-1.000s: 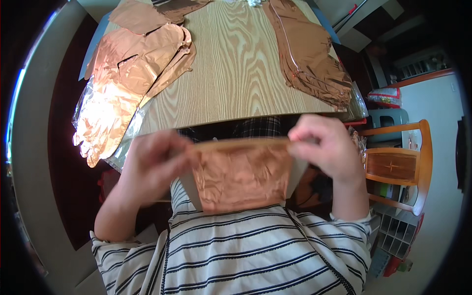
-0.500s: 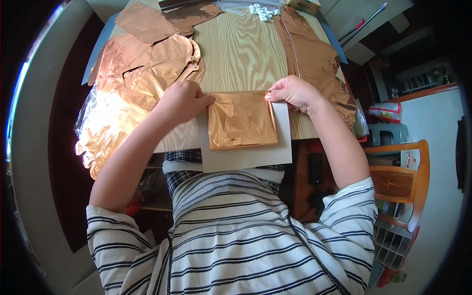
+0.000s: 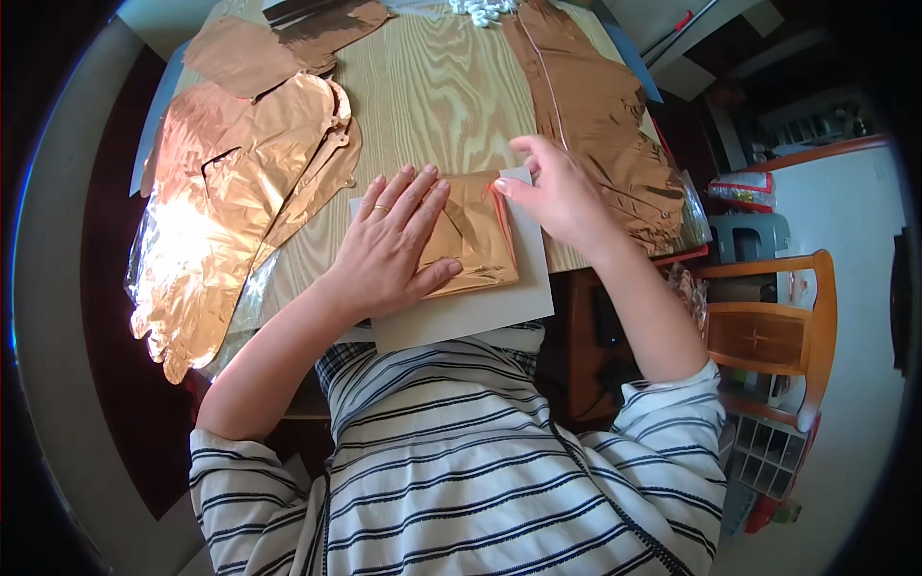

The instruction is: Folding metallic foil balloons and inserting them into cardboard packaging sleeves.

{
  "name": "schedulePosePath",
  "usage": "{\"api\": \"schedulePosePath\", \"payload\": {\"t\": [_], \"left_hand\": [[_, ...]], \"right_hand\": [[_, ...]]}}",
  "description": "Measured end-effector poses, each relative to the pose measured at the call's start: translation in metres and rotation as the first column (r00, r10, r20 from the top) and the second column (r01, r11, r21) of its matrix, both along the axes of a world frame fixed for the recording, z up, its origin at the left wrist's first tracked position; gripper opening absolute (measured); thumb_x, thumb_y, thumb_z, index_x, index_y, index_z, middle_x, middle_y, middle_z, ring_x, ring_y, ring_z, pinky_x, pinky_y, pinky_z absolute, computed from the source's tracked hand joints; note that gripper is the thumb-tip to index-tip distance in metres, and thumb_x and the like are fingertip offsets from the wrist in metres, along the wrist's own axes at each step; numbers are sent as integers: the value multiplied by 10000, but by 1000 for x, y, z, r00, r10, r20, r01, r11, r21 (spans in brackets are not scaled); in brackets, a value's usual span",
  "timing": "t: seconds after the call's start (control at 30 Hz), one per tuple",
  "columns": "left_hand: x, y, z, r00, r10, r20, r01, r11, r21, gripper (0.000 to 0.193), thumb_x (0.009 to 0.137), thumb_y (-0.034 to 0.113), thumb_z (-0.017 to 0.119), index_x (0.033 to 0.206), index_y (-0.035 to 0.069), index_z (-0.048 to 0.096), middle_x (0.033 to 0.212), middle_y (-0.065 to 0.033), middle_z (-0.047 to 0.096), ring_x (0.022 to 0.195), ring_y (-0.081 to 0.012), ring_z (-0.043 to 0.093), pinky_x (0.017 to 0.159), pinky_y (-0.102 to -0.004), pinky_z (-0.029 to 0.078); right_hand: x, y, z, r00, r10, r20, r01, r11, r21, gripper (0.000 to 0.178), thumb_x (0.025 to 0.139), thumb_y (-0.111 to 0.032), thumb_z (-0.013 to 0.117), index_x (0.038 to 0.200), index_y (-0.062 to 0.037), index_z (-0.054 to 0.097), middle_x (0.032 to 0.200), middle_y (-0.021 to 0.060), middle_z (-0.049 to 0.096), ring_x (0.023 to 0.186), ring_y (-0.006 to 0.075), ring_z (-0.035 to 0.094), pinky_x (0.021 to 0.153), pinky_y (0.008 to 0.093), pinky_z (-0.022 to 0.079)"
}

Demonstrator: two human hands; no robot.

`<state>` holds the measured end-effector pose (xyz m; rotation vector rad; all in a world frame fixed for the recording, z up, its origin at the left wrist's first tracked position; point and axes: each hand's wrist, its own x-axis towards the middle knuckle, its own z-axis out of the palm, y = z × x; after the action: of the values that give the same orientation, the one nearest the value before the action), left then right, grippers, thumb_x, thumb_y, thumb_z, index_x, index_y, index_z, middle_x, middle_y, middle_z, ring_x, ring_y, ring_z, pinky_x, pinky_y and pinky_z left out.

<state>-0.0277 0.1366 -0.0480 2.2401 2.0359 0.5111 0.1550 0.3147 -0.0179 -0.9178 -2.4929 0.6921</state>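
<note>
A folded copper-coloured foil balloon [image 3: 477, 240], pressed into a flat square, lies on a white card [image 3: 461, 319] at the table's near edge. My left hand [image 3: 396, 235] rests flat across the left part of the foil, fingers stretched and thumb out to the side. Beside the foil's upper right corner is my right hand [image 3: 557, 192], thumb at that corner and fingers apart, slightly blurred. A small reddish bit shows at the corner under the thumb. The card's near edge juts out over the table edge toward my lap.
Flat copper foil balloons [image 3: 259, 144] are piled on the left, some hanging over the edge. Another stack of copper foil [image 3: 605, 125] covers the right side. Small white curled pieces [image 3: 483, 12] lie at the far edge. A wooden chair [image 3: 764, 336] stands to the right.
My left hand has gone from gripping the foil's upper left corner to lying flat on it. My right hand has loosened its pinch at the upper right corner, fingers spreading.
</note>
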Motion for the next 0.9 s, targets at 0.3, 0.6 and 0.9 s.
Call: {"api": "schedulePosePath", "payload": {"t": [0.3, 0.6, 0.9], "left_hand": [[0, -1, -2, 1000, -12, -6, 12, 1000, 11, 872, 923, 626, 504, 1511, 2, 342, 1568, -212, 322, 1470, -389, 263, 1208, -526, 154], [5, -1, 4, 1000, -1, -8, 1, 1000, -12, 942, 877, 666, 556, 1523, 18, 331, 1574, -203, 321, 1466, -390, 274, 1209, -514, 159], [2, -2, 2, 999, 5, 53, -5, 1000, -8, 934, 868, 643, 583, 1524, 27, 333, 1565, -200, 339, 1468, -376, 278, 1208, -518, 153]], "right_hand": [[98, -84, -3, 961, -235, 143, 259, 948, -186, 493, 900, -462, 703, 718, -10, 629, 644, 103, 651, 584, 265, 644, 561, 360, 503], [78, -104, -24, 937, -344, 52, 342, 879, -332, 511, 889, -449, 726, 731, 9, 563, 556, 30, 451, 539, 106, 445, 507, 306, 375], [84, -102, 14, 950, -308, 44, 263, 718, -645, 422, 933, -406, 689, 911, 15, 669, 779, 79, 691, 528, 111, 599, 496, 222, 455]]}}
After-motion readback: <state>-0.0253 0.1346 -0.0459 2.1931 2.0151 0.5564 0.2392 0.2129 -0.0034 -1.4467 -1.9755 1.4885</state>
